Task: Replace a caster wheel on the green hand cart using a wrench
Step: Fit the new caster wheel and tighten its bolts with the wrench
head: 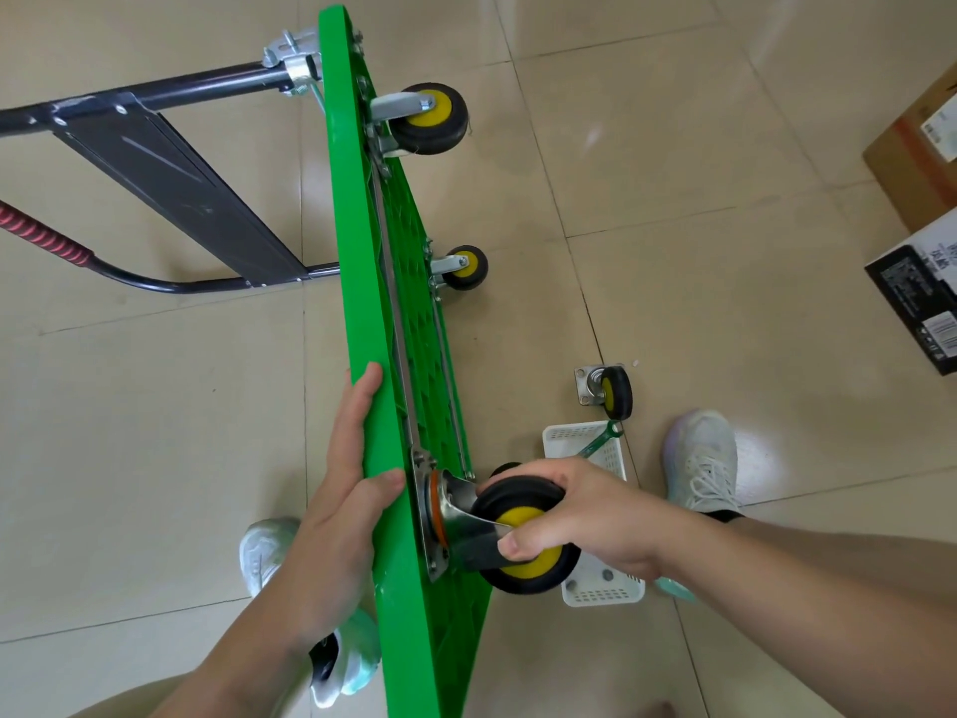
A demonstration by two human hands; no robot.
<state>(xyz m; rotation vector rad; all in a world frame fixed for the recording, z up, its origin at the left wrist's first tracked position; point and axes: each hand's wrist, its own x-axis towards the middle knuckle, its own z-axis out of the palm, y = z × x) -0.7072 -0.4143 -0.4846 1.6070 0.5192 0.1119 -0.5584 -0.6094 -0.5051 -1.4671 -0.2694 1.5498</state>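
- One green cart (357,282) stood on edge on the tiled floor (673,225), its near end between the person's feet.
- Left hand (336,510) flat along the upper rim, fingers straight, thumb over the edge.
- Right hand (585,515) curled round the near wheel (538,564), wheel plate against the underside.
- White basket (603,588) just behind that wheel, wrench (600,443) propped over its far corner; loose wheel (613,400) just beyond.
- Open tile right of the cart; boxes (916,163) at the far right, handle (155,90) out left.
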